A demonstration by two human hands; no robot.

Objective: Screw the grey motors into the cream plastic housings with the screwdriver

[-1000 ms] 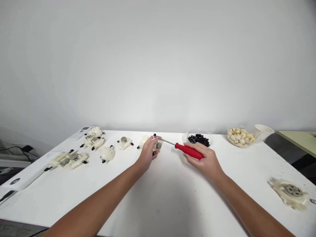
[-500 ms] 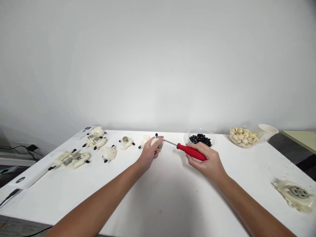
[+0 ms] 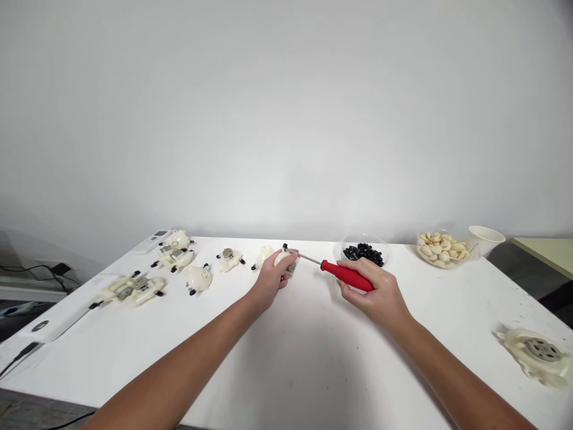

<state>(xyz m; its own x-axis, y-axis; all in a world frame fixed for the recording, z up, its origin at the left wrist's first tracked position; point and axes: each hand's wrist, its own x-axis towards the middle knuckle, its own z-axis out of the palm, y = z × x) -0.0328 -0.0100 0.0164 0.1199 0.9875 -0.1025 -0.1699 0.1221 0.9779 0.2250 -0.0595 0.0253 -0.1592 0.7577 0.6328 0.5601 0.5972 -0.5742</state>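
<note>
My left hand is closed around a cream plastic motor housing with a black piece on its top, much of it hidden by the fingers. In my right hand is a screwdriver with a red handle, gripped between thumb and fingers. Its metal shaft points left, and the tip reaches the top of the held housing; the exact contact is too small to make out. Just behind my left hand lies another cream housing with a black foot. A clear bowl of small black parts stands beyond my right hand.
Several cream motor housings lie on the left of the white table. A white power strip and a remote control are at the left edge. At right are a bowl of cream pieces, a paper cup and a larger motor housing.
Hardly anything differs. The view has shifted very slightly, and both hands keep the housing and the screwdriver in nearly the same place.
</note>
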